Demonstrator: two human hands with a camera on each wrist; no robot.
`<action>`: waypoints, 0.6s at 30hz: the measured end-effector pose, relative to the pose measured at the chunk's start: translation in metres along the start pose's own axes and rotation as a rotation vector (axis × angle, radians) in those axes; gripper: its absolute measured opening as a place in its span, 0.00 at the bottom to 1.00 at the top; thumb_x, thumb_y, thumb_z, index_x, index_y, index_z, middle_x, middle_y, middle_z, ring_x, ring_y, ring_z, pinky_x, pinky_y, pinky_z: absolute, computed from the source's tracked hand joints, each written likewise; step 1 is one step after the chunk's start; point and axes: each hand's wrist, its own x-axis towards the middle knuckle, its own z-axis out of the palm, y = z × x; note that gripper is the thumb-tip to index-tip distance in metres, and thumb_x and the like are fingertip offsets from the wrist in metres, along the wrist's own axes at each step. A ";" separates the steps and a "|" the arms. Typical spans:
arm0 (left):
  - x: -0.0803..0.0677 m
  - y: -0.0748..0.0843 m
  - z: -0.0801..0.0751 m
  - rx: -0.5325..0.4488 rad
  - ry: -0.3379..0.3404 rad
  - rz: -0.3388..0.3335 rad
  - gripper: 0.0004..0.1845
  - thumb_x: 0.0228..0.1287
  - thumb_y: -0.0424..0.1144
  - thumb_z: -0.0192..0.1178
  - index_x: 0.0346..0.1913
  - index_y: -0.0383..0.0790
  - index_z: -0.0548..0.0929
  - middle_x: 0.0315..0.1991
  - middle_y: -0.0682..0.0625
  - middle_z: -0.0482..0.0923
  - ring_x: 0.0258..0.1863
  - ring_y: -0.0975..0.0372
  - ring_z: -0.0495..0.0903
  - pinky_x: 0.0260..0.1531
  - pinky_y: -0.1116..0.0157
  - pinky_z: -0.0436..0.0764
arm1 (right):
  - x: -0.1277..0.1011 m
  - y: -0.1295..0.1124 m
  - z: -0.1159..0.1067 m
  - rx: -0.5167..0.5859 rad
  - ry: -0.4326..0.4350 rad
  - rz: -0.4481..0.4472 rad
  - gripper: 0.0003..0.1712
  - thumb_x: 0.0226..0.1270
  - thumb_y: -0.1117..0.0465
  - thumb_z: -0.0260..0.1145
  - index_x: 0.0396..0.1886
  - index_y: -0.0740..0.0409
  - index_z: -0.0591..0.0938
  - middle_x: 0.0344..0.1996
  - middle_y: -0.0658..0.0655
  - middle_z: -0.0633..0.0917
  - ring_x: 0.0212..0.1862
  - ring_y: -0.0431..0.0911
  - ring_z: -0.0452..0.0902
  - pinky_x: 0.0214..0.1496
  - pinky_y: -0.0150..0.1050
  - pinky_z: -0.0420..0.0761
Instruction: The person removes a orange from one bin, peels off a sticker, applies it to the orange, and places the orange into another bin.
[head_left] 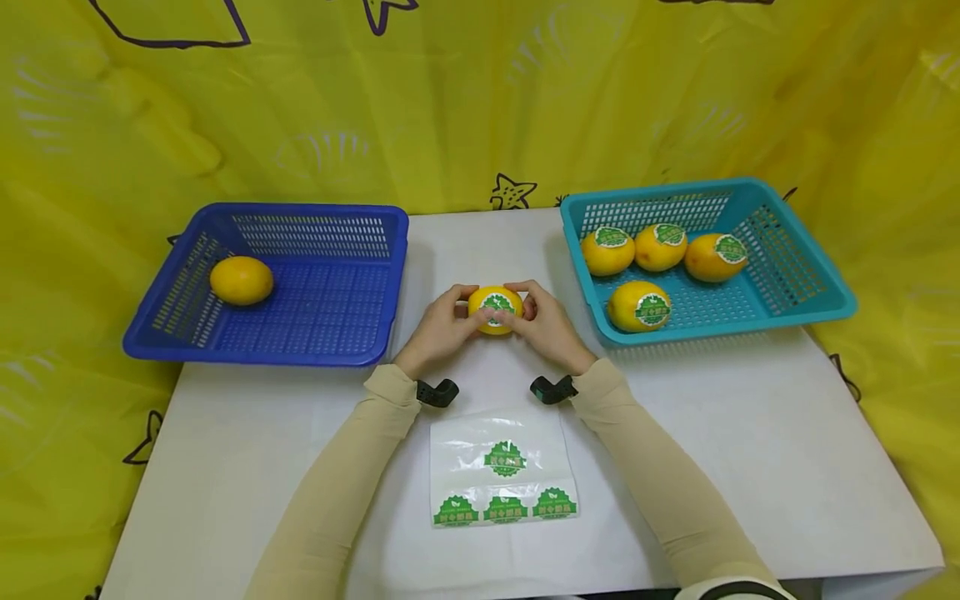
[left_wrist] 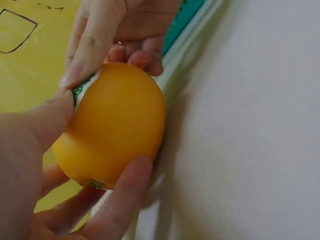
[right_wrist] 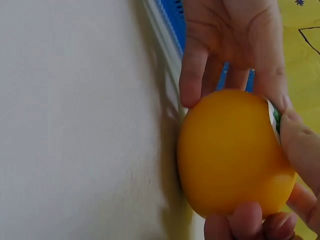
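Fingers of both hands curl round one yellow fruit (head_left: 495, 309) over the middle of the white table (head_left: 750, 433), between the two baskets. The left hand (head_left: 438, 329) cups it from its side, thumb pressing the green sticker (head_left: 500, 305) on its face; the right hand (head_left: 546, 325) grasps the other side, thumb on the same sticker. A sticker sheet (head_left: 502, 471) lies nearer the front edge, below the wrists.
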 end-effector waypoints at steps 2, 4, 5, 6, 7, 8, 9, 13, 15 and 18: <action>0.000 -0.001 0.000 0.013 0.007 0.026 0.29 0.68 0.46 0.62 0.66 0.34 0.69 0.61 0.41 0.71 0.51 0.54 0.78 0.43 0.65 0.81 | 0.000 0.002 -0.002 0.009 -0.010 -0.014 0.28 0.63 0.59 0.72 0.61 0.60 0.75 0.24 0.57 0.67 0.25 0.50 0.66 0.24 0.33 0.64; 0.000 -0.003 -0.001 0.028 0.013 0.047 0.29 0.68 0.46 0.63 0.65 0.34 0.70 0.60 0.41 0.72 0.51 0.54 0.78 0.44 0.64 0.81 | 0.000 0.004 -0.003 0.013 -0.025 -0.029 0.28 0.63 0.60 0.72 0.61 0.60 0.75 0.25 0.57 0.67 0.25 0.49 0.65 0.25 0.32 0.64; 0.000 -0.003 -0.001 0.035 0.015 0.053 0.29 0.67 0.46 0.63 0.65 0.34 0.71 0.60 0.41 0.72 0.52 0.53 0.78 0.45 0.64 0.81 | 0.000 0.005 -0.004 0.018 -0.035 -0.034 0.28 0.63 0.61 0.72 0.61 0.60 0.75 0.25 0.57 0.68 0.26 0.49 0.65 0.25 0.32 0.64; 0.000 -0.004 -0.002 0.043 0.017 0.057 0.29 0.67 0.46 0.63 0.65 0.34 0.71 0.60 0.41 0.72 0.52 0.53 0.78 0.45 0.64 0.80 | 0.000 0.006 -0.004 0.021 -0.044 -0.037 0.27 0.63 0.61 0.71 0.61 0.60 0.75 0.25 0.58 0.68 0.26 0.49 0.65 0.26 0.32 0.64; 0.000 -0.005 -0.002 0.048 0.016 0.059 0.30 0.67 0.47 0.63 0.66 0.35 0.71 0.60 0.41 0.73 0.52 0.53 0.78 0.46 0.64 0.80 | 0.000 0.006 -0.006 0.024 -0.055 -0.043 0.27 0.64 0.61 0.71 0.61 0.60 0.75 0.26 0.58 0.68 0.27 0.49 0.65 0.27 0.33 0.64; 0.000 -0.005 -0.003 0.058 0.017 0.059 0.30 0.67 0.47 0.63 0.66 0.35 0.71 0.60 0.41 0.73 0.53 0.54 0.78 0.47 0.64 0.79 | 0.000 0.007 -0.007 0.027 -0.066 -0.048 0.27 0.64 0.62 0.71 0.62 0.60 0.75 0.26 0.59 0.69 0.28 0.49 0.65 0.27 0.33 0.64; 0.000 -0.005 -0.003 0.064 0.016 0.056 0.31 0.67 0.48 0.64 0.66 0.35 0.71 0.60 0.41 0.73 0.53 0.54 0.78 0.48 0.63 0.79 | 0.000 0.007 -0.008 0.030 -0.077 -0.051 0.27 0.65 0.62 0.70 0.62 0.60 0.75 0.27 0.59 0.70 0.28 0.49 0.64 0.28 0.33 0.64; -0.001 -0.003 -0.003 0.090 0.010 0.032 0.36 0.62 0.51 0.68 0.67 0.35 0.69 0.61 0.42 0.72 0.53 0.53 0.76 0.50 0.60 0.78 | 0.000 0.006 -0.010 0.041 -0.109 -0.036 0.27 0.67 0.63 0.68 0.64 0.60 0.74 0.29 0.58 0.70 0.30 0.50 0.65 0.29 0.33 0.64; -0.001 -0.001 -0.002 0.104 0.015 0.021 0.39 0.59 0.53 0.69 0.67 0.34 0.69 0.60 0.42 0.71 0.52 0.53 0.76 0.49 0.59 0.78 | 0.000 0.006 -0.010 0.040 -0.101 -0.019 0.26 0.68 0.61 0.67 0.64 0.60 0.74 0.28 0.57 0.70 0.30 0.49 0.65 0.29 0.33 0.64; -0.001 0.000 0.001 0.116 0.035 0.015 0.39 0.58 0.53 0.70 0.65 0.34 0.68 0.59 0.42 0.71 0.51 0.53 0.75 0.47 0.59 0.78 | 0.001 0.006 -0.007 0.034 -0.069 -0.008 0.26 0.69 0.57 0.67 0.64 0.58 0.75 0.27 0.56 0.70 0.29 0.48 0.64 0.28 0.34 0.63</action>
